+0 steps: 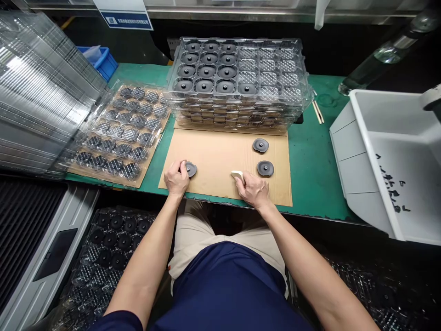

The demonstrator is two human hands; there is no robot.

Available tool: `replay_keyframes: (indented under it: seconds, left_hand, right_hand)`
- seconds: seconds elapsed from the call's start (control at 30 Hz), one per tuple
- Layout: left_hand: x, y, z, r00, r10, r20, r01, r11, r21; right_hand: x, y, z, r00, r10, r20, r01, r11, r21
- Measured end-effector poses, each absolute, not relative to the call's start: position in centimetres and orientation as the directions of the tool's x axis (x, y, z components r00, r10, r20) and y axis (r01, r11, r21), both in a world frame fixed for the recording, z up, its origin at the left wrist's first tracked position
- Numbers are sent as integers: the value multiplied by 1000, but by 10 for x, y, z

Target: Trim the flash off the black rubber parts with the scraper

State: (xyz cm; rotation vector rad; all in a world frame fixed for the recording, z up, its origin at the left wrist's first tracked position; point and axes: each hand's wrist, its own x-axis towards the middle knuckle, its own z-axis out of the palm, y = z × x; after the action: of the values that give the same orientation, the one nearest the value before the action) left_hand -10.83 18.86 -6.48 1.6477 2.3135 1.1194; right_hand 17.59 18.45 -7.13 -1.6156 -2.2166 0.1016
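Observation:
My left hand (pixel 177 178) is closed on the left edge of a dark grey round part (pixel 190 169) with a small raised hub, at the left of a cardboard sheet (pixel 213 149). In my right hand (pixel 253 187) a small cream-coloured block (pixel 237 174) is pinched between thumb and fingers, its tip pointing left. What the block is I cannot tell. Just beyond that hand lies a second dark round part (pixel 265 168), and a third round part (pixel 261 145) lies behind it. Both rest apart on the cardboard, hub upward.
Behind the cardboard stands a stack of clear plastic trays (pixel 237 110), the top one partly filled with round parts. Another filled tray (pixel 120 133) lies left, beside tall stacked trays (pixel 44 92). A white bin (pixel 365 161) with black scraps stands right; a blue crate (pixel 106 64) is behind.

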Motion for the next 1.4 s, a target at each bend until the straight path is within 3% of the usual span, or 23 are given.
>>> replay_keyframes:
  seconds: [1.4]
  left_hand:
    - [-111, 187, -65, -397, 869, 295, 781, 151, 607]
  right_hand:
    - [175, 183, -74, -241, 932, 272, 908, 315, -275]
